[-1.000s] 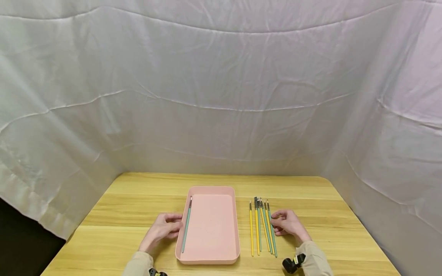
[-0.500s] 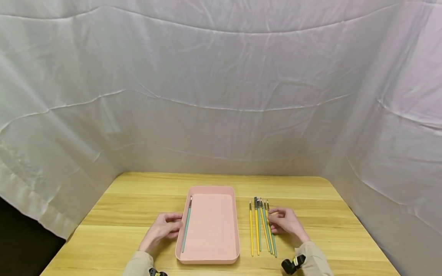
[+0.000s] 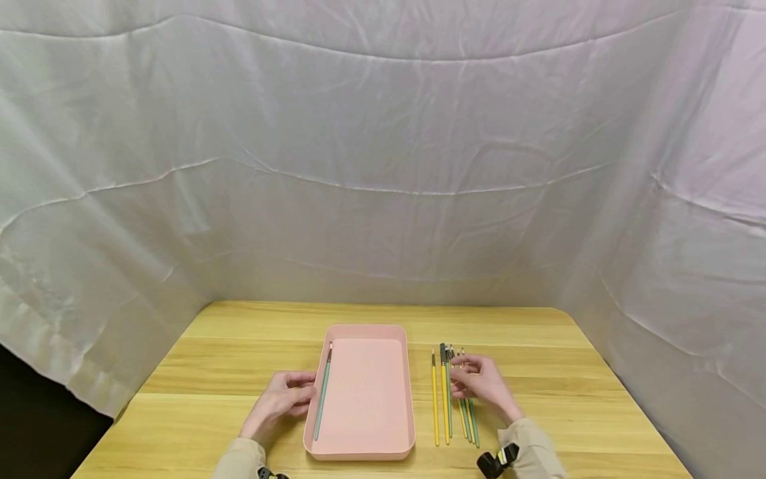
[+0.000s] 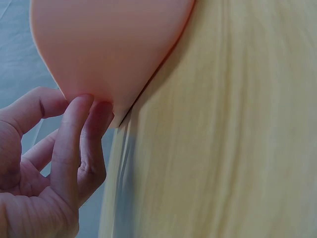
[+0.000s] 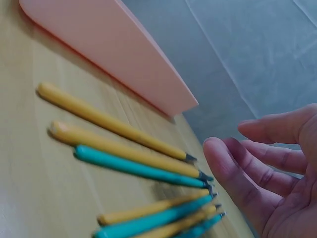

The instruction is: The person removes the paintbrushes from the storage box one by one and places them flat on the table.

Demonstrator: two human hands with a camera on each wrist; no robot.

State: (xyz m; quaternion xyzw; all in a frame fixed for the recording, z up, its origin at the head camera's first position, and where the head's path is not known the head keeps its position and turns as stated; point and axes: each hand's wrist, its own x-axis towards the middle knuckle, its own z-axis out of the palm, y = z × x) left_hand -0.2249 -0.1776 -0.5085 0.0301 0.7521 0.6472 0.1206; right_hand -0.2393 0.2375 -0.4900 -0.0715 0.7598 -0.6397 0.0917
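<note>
A pink tray (image 3: 368, 399) lies lengthwise on the wooden table, with one teal-handled paintbrush (image 3: 323, 396) along its left side. My left hand (image 3: 278, 401) is at the tray's left side. In the left wrist view its fingertips (image 4: 81, 101) touch the tray wall near the rim. My right hand (image 3: 481, 384) hovers over a row of yellow and teal paintbrushes (image 3: 445, 406) right of the tray, covering the middle of some. Seen from the right wrist, the thumb and fingers (image 5: 220, 153) are apart with nothing between them, close to the bristle ends.
One yellow paintbrush (image 3: 435, 406) lies slightly apart, nearest the tray; the rightmost ones lie close together at a slant. A pale grey curtain (image 3: 383, 233) hangs behind the table (image 3: 251, 339) and along both sides.
The right hand has moved left across the paintbrushes, from the right edge of the row to over its middle. The left hand and the tray stay where they were.
</note>
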